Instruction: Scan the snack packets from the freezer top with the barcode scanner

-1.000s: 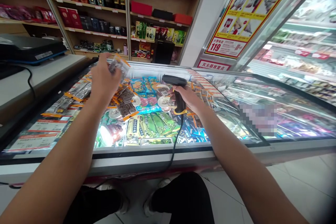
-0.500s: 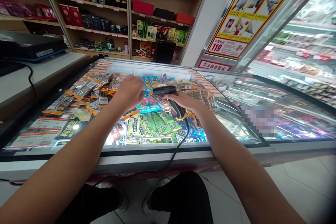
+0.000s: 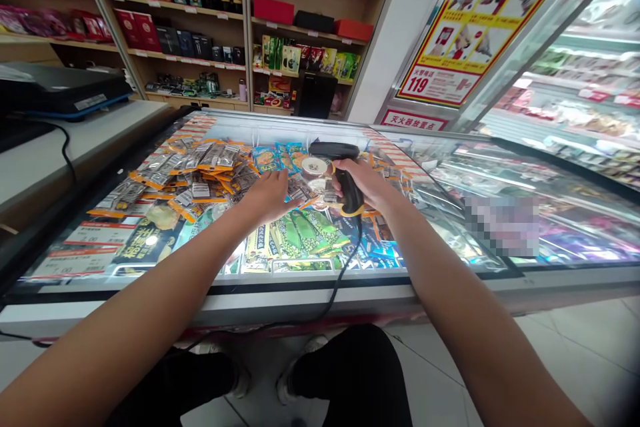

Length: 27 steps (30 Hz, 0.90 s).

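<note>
My right hand (image 3: 367, 183) is wrapped round the handle of a black barcode scanner (image 3: 334, 149) with yellow trim. The scanner's head points left, and its cable hangs down over the near edge of the glass-topped freezer chest (image 3: 200, 300). Just left of it, my left hand (image 3: 270, 197) has its fingers curled and its thumb along a small clear packet (image 3: 301, 189) with an orange edge; the grip is partly hidden. A heap of similar orange-edged packets (image 3: 200, 167) lies on the glass to the left. More such packets (image 3: 395, 177) lie beyond my right hand.
Through the glass show green ice-cream packs (image 3: 310, 230), blue packs (image 3: 267, 159) and round white lids (image 3: 314, 167). A black scale-like device (image 3: 60, 90) sits on the left counter (image 3: 120, 123). Stocked shelves (image 3: 190, 60) stand behind; a bright refrigerated display (image 3: 575, 93) is at right.
My left hand has come down and right, closer to the scanner, from beside the packet heap. My right hand has shifted right and turned the scanner so that its handle shows more upright.
</note>
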Each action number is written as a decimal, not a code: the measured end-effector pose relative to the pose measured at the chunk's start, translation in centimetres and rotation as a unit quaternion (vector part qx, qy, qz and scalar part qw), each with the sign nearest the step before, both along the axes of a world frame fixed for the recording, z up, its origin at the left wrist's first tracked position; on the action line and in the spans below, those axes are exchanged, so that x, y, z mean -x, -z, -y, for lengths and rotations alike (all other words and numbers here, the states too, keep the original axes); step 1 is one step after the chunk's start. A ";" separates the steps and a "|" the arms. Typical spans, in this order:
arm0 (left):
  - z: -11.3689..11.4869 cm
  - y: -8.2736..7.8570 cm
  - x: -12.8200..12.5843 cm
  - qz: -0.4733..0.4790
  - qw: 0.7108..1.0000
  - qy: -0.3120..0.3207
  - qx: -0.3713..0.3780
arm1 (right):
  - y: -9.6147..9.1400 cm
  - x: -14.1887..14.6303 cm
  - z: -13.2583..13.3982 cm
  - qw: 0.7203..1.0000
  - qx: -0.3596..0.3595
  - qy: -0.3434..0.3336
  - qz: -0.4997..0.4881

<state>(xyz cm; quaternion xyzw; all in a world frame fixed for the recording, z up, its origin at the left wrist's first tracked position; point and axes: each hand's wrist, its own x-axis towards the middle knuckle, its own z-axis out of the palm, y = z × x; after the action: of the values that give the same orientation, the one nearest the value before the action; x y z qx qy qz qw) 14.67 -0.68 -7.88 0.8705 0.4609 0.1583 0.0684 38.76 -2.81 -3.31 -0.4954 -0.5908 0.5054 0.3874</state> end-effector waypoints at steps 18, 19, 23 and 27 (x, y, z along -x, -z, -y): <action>-0.2 0.1 -0.6 0.118 0.992 0.009 -0.034 | -1.8 -0.7 1.8 0.989 0.074 -0.112 0.058; -0.1 -0.1 -0.5 0.102 0.994 0.009 -0.042 | -1.8 -0.7 1.7 0.990 0.071 -0.110 0.056; 0.5 -1.4 0.4 -0.030 0.995 -0.031 -0.086 | -1.7 -0.7 1.3 0.996 0.014 -0.027 0.081; 0.4 -2.6 2.5 -0.144 0.982 -0.103 -0.067 | -1.4 -1.2 0.7 0.950 -0.052 0.111 0.286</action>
<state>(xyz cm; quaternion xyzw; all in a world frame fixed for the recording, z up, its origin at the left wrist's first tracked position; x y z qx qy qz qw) 12.21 -1.10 -5.32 0.8348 0.5414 0.0674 -0.0739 39.92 -3.46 -1.90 -0.6607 -0.6438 0.2646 0.2812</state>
